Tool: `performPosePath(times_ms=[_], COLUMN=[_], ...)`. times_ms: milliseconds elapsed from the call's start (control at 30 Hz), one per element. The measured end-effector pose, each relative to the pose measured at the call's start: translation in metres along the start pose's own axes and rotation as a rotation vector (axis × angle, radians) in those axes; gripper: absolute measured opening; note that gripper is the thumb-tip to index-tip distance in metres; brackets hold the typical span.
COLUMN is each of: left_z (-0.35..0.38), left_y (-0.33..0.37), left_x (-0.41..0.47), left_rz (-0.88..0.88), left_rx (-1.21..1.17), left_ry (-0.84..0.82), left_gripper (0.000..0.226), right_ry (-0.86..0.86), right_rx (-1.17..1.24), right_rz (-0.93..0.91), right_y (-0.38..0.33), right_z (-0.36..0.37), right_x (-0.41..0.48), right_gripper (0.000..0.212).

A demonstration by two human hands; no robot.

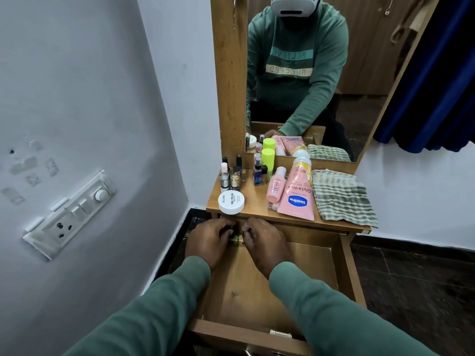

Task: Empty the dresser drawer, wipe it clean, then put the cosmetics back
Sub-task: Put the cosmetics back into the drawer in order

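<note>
Green sleeves [164,307] reach over the front edge of the open drawer [345,265] to its far left corner. There the left hand [209,240] curls its fingers round a small green bottle [233,239]. The right hand [264,242] is just beside it, fingers curled (whether they pinch anything cannot be told). On the dresser top [257,199], a white jar [231,201] and a Vaseline tube [298,199] sit at the front edge, and a checked cloth [341,196] lies at the right edge.

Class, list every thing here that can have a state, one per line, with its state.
drawer: pulled open
Vaseline tube: capped, lying flat
white jar: lid on, upright
checked cloth: folded, lying flat
left hand: grips green bottle
right hand: fingers curled, hold unclear
</note>
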State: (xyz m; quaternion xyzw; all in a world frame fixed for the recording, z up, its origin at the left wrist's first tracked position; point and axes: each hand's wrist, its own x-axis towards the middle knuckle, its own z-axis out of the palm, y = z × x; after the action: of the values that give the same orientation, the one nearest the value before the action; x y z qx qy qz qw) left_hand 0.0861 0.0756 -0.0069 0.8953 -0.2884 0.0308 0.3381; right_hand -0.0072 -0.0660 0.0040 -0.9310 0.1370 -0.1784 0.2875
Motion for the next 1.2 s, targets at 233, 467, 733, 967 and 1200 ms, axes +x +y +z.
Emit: performPosePath(times_ms=[233,467,733,967,1200], left_z=[0.0,0.001,-0.012,-0.057,-0.114], left_y=[-0.001,-0.003,0.0,0.019,0.044], left_x=[-0.001,-0.004,-0.011,-0.015,0.088], left_rz=[0.024,0.055,0.107,0.301,0.283], left_rx=[0.009,0.02,0.009,0.086,-0.042], left_ry=[0.016,0.024,0.016,0.144,0.298], left_gripper=[0.029,0.031,0.035,0.028,0.015], right_ry=[0.011,0.005,0.037,0.172,0.332], right_rx=[-0.002,-0.025,-0.103,-0.133,-0.302], right_rz=[0.004,0.004,-0.063,-0.227,-0.305], right_y=[0.001,0.0,0.006,-0.009,-0.053], right_z=[0.002,-0.002,-0.019,-0.056,-0.106], right_x=[-0.001,-0.006,-0.018,-0.005,0.107], right_gripper=[0.015,0.016,0.019,0.011,0.014])
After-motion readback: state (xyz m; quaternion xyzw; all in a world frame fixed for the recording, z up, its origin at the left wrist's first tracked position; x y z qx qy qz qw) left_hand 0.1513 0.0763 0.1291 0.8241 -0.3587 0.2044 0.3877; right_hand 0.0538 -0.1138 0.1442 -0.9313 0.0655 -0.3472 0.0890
